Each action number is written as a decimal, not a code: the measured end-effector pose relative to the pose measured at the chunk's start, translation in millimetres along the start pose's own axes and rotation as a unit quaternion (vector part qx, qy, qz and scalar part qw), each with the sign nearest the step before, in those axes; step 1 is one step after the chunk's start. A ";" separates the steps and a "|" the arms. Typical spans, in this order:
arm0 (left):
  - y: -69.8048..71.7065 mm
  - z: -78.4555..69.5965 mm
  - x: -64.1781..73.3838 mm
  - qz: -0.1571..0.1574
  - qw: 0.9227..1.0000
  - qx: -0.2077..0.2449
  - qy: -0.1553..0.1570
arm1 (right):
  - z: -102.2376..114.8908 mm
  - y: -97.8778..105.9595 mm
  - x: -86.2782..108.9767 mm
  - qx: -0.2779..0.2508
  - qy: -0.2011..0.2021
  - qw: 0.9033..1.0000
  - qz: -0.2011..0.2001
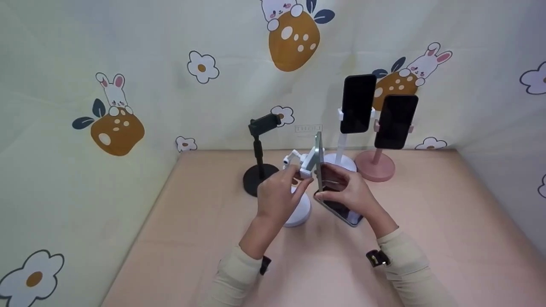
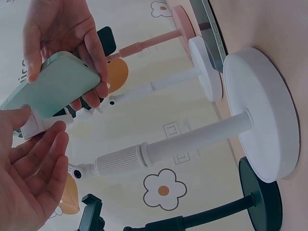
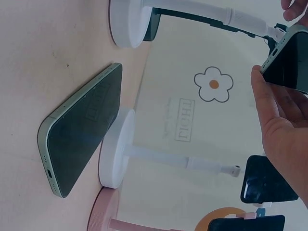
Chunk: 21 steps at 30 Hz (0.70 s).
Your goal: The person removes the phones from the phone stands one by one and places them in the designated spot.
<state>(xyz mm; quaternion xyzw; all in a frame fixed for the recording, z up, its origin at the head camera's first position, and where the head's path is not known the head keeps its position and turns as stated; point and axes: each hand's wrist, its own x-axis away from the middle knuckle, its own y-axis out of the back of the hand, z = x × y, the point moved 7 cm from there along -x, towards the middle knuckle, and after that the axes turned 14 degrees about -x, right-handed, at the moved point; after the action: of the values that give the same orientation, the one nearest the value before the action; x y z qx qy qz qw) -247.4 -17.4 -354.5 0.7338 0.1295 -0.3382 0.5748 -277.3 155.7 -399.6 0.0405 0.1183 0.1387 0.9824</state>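
My left hand [image 1: 276, 194] pinches the white clamp [image 2: 33, 125] of a phone stand between thumb and fingers. Below it, the stand's ribbed pole [image 2: 192, 137] runs down to a round white base [image 2: 260, 115] on the table. In my right hand [image 1: 353, 192] a light green smartphone [image 2: 62, 86] is held by its edges, thumb on one side, fingers on the other. Its back faces the clamp, right up against it in the left wrist view. The phone's dark screen [image 3: 291, 62] faces right, and the fingers behind it are partly hidden.
Another green-edged phone [image 3: 82, 130] lies on the table under my right hand. Behind stand a black phone stand [image 1: 258, 149] with its holder bare, a white one [image 1: 341, 145] and a pink one [image 1: 375, 166], the latter two bearing dark phones [image 1: 358, 104]. A patterned cloth [image 1: 239, 38] hangs behind.
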 end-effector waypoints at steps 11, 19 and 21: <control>5.8 1.6 0.0 -0.010 1.000 -0.004 0.000 | -0.8 3.3 0.8 0.005 -0.003 1.000 -0.009; 8.1 4.3 1.1 -0.023 1.000 0.011 -0.004 | 0.4 4.9 1.2 0.009 0.003 1.000 -0.009; 8.8 5.3 1.5 -0.030 0.999 0.013 -0.005 | 1.1 4.9 1.4 0.011 0.006 1.000 -0.008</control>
<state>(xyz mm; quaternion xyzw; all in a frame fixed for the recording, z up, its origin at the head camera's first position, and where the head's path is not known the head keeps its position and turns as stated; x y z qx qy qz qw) -243.0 -25.3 -349.4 0.7354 0.1437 -0.3606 0.5554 -277.0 160.8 -398.3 0.0494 0.1256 0.1302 0.9823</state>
